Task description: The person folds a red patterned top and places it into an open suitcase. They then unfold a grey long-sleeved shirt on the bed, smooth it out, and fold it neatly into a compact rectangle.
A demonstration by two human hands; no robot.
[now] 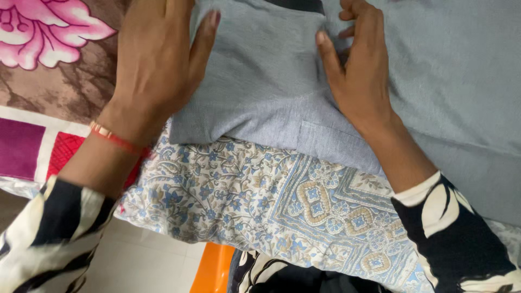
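Packages: you have none in view.
Labels: none on the cloth you can see.
Signs: none.
Screens: none around your hands.

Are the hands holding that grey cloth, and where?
The left hand lies flat on the grey garment, not gripping. The right hand presses a fold near its middle; a true grip cannot be told.

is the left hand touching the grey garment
Touching: the head view shows the left hand lying flat on the grey garment, fingers pressed onto it.
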